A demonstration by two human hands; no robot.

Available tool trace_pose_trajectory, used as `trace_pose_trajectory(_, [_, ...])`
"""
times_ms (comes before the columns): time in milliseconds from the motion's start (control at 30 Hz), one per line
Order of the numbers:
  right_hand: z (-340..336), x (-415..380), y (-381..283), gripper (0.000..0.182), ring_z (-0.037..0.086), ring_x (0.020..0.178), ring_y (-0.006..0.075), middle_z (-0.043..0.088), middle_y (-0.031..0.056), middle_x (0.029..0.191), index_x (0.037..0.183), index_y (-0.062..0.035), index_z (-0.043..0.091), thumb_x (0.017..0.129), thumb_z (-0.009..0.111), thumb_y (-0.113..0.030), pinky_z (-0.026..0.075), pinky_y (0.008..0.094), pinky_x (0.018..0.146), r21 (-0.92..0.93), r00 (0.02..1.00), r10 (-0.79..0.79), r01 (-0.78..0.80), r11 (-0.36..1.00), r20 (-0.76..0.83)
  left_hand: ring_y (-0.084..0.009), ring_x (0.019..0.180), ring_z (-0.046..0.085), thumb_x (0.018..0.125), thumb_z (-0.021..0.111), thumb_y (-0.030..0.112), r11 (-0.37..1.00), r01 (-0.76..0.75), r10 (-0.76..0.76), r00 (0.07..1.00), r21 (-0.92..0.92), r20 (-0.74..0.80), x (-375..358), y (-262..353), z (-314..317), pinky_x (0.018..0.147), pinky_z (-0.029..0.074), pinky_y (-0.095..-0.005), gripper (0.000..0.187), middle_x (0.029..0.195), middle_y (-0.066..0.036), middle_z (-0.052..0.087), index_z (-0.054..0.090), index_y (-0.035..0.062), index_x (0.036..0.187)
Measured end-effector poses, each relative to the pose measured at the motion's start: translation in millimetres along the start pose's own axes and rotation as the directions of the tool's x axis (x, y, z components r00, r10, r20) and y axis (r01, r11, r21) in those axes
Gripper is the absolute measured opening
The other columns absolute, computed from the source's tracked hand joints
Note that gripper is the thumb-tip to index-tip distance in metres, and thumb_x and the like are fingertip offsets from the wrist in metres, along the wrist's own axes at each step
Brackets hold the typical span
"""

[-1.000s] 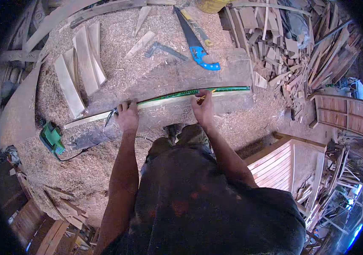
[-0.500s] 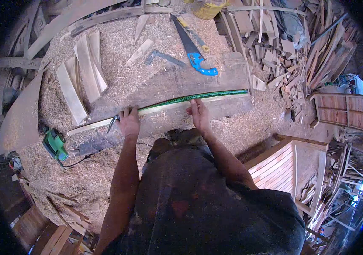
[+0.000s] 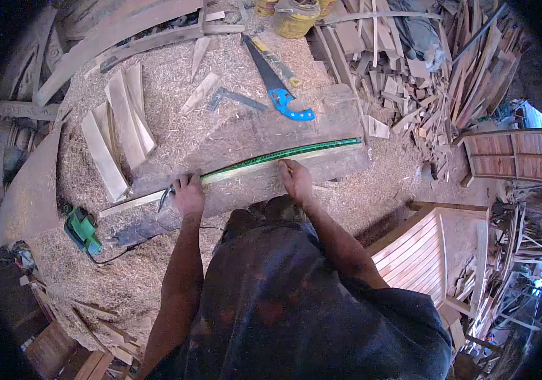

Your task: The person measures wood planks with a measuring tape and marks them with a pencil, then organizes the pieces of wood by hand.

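Observation:
A long pale wooden strip lies across the dark board, with a green measuring tape stretched along its right part. My left hand is over the strip at the tape's left end, its fingers bent down around the strip. Just left of these fingers a small dark tool crosses the strip; its shape is unclear. My right hand is at the strip's near edge, below the tape, its thumb and fingers pinched together. Something small shows between its fingertips, too small to name.
Beyond the strip lie a blue-handled saw, a metal square and pale wood pieces. A green power tool lies at left on shavings. A yellow bucket stands at the back; slatted panel at right.
My right hand's fingers have gone from partly extended beside the tape to pinched together at the strip's near edge. The view has shifted slightly; my left hand stays over the strip.

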State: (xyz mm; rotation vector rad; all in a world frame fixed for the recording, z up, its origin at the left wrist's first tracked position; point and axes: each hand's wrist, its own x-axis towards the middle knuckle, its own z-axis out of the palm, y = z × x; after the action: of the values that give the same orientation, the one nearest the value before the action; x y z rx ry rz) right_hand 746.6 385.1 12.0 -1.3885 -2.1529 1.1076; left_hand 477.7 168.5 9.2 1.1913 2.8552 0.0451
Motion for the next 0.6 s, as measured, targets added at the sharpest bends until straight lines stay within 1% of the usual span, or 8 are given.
trace_pose_trajectory(33, [0.8, -3.0, -3.0, 0.032, 0.072, 0.103, 0.0444, 0.076, 0.0245, 0.111, 0.121, -0.0093, 0.075, 0.102, 0.063, -0.032, 0.058, 0.0514, 0.089, 0.001, 1.000, 0.030, -0.030, 1.000, 0.007, -0.0316, 0.126, 0.057, 0.097, 0.063, 0.025, 1.000, 0.002, -0.002, 1.000, 0.004, 0.003, -0.8, -0.1, 0.0, 0.099, 0.049, -0.0626, 0.044, 0.132, -0.001, 0.064, 0.066, 0.0368, 0.139])
trace_pose_trajectory(133, [4.0, -9.8, -5.6, 0.033, 0.074, 0.095, 0.0392, 0.076, 0.0210, 0.103, 0.119, -0.0042, 0.073, 0.097, 0.067, -0.028, 0.058, 0.0472, 0.086, 0.024, 0.995, -0.091, 0.092, 0.995, -0.034, -0.0322, 0.126, 0.056, 0.097, 0.062, 0.025, 1.000, 0.008, -0.008, 1.000, 0.003, 0.011, -0.3, 3.7, -6.9, 0.099, 0.050, -0.0630, 0.045, 0.132, -0.002, 0.064, 0.066, 0.0363, 0.140])
trace_pose_trajectory(233, [5.1, -9.4, 0.9, 0.033, 0.070, 0.106, 0.0402, 0.074, 0.0197, 0.109, 0.120, -0.0056, 0.070, 0.092, 0.069, -0.023, 0.054, 0.0502, 0.097, -0.009, 0.947, -0.320, 0.320, 0.947, 0.024, -0.0328, 0.127, 0.056, 0.098, 0.061, 0.025, 1.000, 0.003, -0.003, 1.000, -0.001, 0.020, -1.3, 3.6, -8.5, 0.100, 0.049, -0.0636, 0.046, 0.132, -0.003, 0.064, 0.066, 0.0366, 0.142])
trace_pose_trajectory(300, [9.9, -5.7, 2.1, 0.034, 0.068, 0.110, 0.0413, 0.074, 0.0193, 0.110, 0.122, -0.0067, 0.069, 0.090, 0.068, -0.020, 0.052, 0.0516, 0.101, 0.002, 0.934, -0.350, 0.351, 0.936, 0.067, -0.0332, 0.127, 0.056, 0.098, 0.061, 0.025, 1.000, -0.014, 0.014, 1.000, 0.001, 0.018, 1.3, 1.5, -5.5, 0.100, 0.049, -0.0639, 0.046, 0.132, -0.004, 0.064, 0.065, 0.0371, 0.143])
trace_pose_trajectory(333, [11.4, -3.9, 1.4, 0.034, 0.066, 0.112, 0.0419, 0.073, 0.0191, 0.110, 0.122, -0.0073, 0.069, 0.090, 0.068, -0.018, 0.050, 0.0523, 0.103, 0.010, 0.925, -0.370, 0.371, 0.929, 0.090, -0.0336, 0.127, 0.056, 0.099, 0.061, 0.026, 1.000, 0.021, -0.022, 0.998, 0.014, 0.055, 0.8, 4.7, -7.8, 0.100, 0.049, -0.0640, 0.047, 0.132, -0.005, 0.063, 0.065, 0.0380, 0.144])
trace_pose_trajectory(433, [11.5, -2.5, -5.9, 0.036, 0.066, 0.111, 0.0432, 0.072, 0.0190, 0.114, 0.124, -0.0064, 0.067, 0.090, 0.068, -0.016, 0.051, 0.0526, 0.101, -0.021, 0.886, -0.456, 0.459, 0.888, 0.086, -0.0337, 0.127, 0.056, 0.099, 0.063, 0.026, 1.000, 0.012, -0.012, 0.999, -0.012, 0.053, 0.4, 3.1, -6.7, 0.101, 0.049, -0.0642, 0.048, 0.132, -0.004, 0.063, 0.064, 0.0378, 0.145])
trace_pose_trajectory(600, [14.8, 2.5, -8.0, 0.037, 0.066, 0.112, 0.0443, 0.071, 0.0188, 0.115, 0.124, -0.0034, 0.066, 0.089, 0.068, -0.013, 0.051, 0.0523, 0.104, 0.017, 0.858, -0.510, 0.510, 0.860, 0.060, -0.0345, 0.127, 0.056, 0.098, 0.065, 0.026, 0.999, -0.031, 0.031, 0.999, 0.011, 0.017, 0.6, 0.4, -2.6, 0.101, 0.048, -0.0658, 0.051, 0.133, -0.006, 0.062, 0.062, 0.0381, 0.147])
